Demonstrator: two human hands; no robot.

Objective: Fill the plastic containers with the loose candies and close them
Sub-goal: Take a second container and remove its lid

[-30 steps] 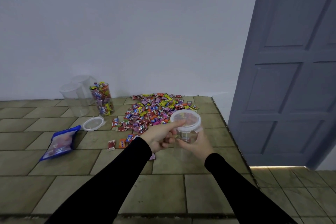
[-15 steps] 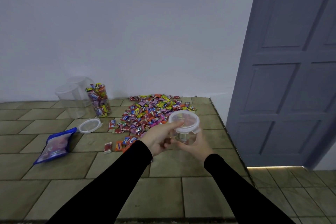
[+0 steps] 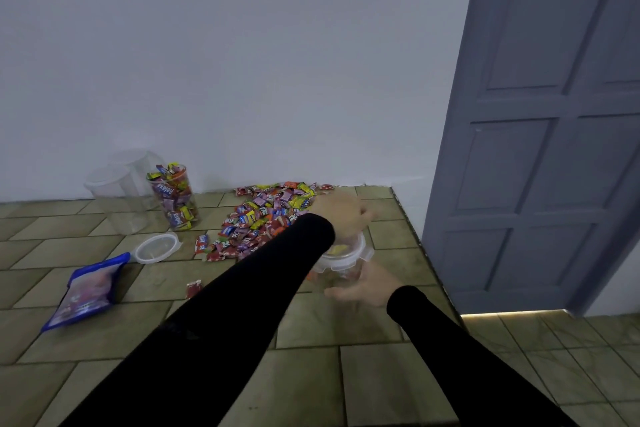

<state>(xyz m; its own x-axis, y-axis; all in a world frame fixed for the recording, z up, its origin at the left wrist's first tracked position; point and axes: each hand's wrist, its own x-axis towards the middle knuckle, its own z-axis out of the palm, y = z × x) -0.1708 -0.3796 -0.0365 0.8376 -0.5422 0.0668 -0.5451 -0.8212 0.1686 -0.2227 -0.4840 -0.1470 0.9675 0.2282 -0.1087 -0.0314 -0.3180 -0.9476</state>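
Two hands: right hand [image 3: 360, 286] fingers cup lidded container [image 3: 343, 258]; left hand [image 3: 341, 213] above, blurred.

home interior, panelled door [image 3: 540, 135], tiled floor [image 3: 381, 374]

R hand [image 3: 360, 288] under lidded container [image 3: 343, 258]

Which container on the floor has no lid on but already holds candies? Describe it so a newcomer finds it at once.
Start at the white wall and follow its base to the left of the loose candy pile. There a tall clear jar stands upright, open-topped. Unlike the two empty clear containers on its left, it is packed with coloured wrapped candies.
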